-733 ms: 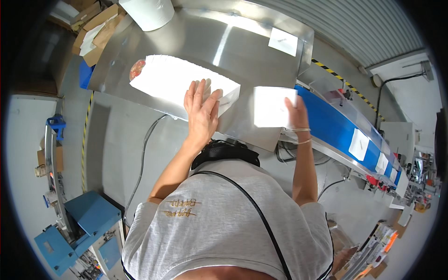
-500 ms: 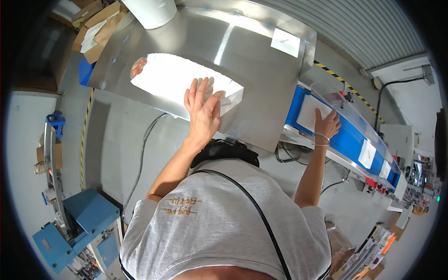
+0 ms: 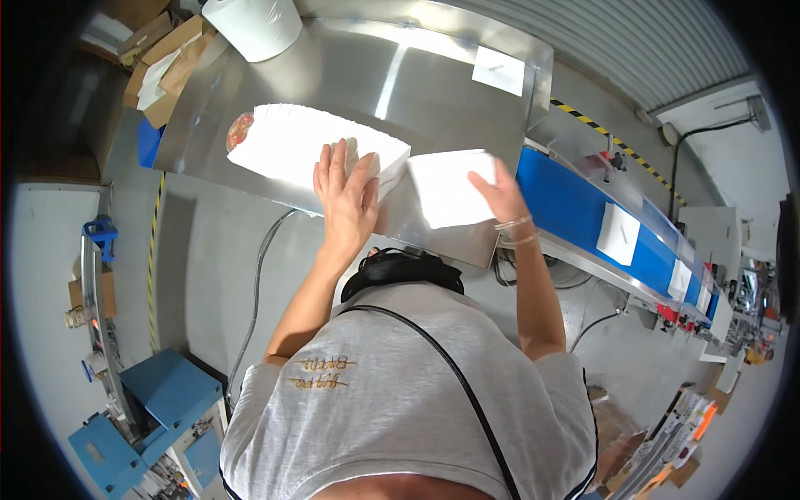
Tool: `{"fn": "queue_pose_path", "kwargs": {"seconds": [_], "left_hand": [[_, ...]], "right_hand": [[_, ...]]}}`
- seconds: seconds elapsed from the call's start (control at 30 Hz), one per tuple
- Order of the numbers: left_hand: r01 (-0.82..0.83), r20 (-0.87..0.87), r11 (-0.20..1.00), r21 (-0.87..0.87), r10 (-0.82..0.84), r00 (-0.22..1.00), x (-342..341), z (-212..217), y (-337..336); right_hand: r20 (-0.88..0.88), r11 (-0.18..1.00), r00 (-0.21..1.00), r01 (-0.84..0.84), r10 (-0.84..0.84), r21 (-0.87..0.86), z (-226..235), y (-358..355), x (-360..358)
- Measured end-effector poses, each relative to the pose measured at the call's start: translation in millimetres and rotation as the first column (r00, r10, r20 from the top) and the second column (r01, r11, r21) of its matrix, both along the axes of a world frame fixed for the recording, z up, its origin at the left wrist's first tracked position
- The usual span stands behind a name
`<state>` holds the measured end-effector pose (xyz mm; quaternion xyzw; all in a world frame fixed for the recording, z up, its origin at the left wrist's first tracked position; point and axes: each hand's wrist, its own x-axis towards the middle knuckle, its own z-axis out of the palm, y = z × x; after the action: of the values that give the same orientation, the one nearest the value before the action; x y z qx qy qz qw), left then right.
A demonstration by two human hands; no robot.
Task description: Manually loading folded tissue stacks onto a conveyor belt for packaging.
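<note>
A long row of flat white packets [image 3: 292,137] stands packed together on the steel table [image 3: 325,75]. A round, red-patterned clear item [image 3: 240,132] sits against its far left end. My left hand [image 3: 344,200] rests on the right part of this row, its fingers stretched out. My right hand [image 3: 502,196] grips the right side of a flat, square white packet [image 3: 450,187], thumb on top. This packet is above the table's right part, close to the row's right end. To the right, the blue conveyor belt [image 3: 562,196] carries several more white packets [image 3: 618,233].
A white roll [image 3: 258,29] stands at the table's far left, beside open cardboard boxes [image 3: 171,71]. A white printed sheet [image 3: 498,71] lies at the far right corner. Clear guards [image 3: 650,208] run along the belt's far side. A grey cable [image 3: 260,275] hangs down to the floor.
My right hand has lifted the packet off the belt and brought it left over the table. The other packets on the belt have come nearer. My left hand stays on the row.
</note>
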<state>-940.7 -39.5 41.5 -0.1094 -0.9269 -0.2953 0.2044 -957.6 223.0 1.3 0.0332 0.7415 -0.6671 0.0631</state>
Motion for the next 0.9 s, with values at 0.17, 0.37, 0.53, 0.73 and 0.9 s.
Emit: {"fn": "queue_pose_path", "kwargs": {"seconds": [0.17,0.37,0.53,0.73,0.9], "left_hand": [[0.003,-0.036,1.0,0.017,-0.002,0.999,-1,3,0],[0.017,-0.091,1.0,-0.02,-0.019,0.996,-2,0,0],[0.096,-0.039,0.994,-0.044,-0.098,0.994,1,5,1],[0.041,-0.012,0.999,0.011,-0.04,0.999,-2,14,-4],[-0.012,-0.038,1.0,0.011,0.013,0.999,-7,3,-17]], "right_hand": [[-0.106,0.728,0.87,0.465,-0.482,0.504,-29,106,14],[-0.411,0.218,0.891,0.448,-0.194,0.867,-9,101,13],[-0.196,0.857,0.895,-0.291,0.401,0.426,38,-29,-21],[0.026,0.873,0.882,-0.469,0.47,0.132,15,-53,-34],[-0.214,0.831,0.972,0.195,-0.094,0.521,-21,32,-6]]}}
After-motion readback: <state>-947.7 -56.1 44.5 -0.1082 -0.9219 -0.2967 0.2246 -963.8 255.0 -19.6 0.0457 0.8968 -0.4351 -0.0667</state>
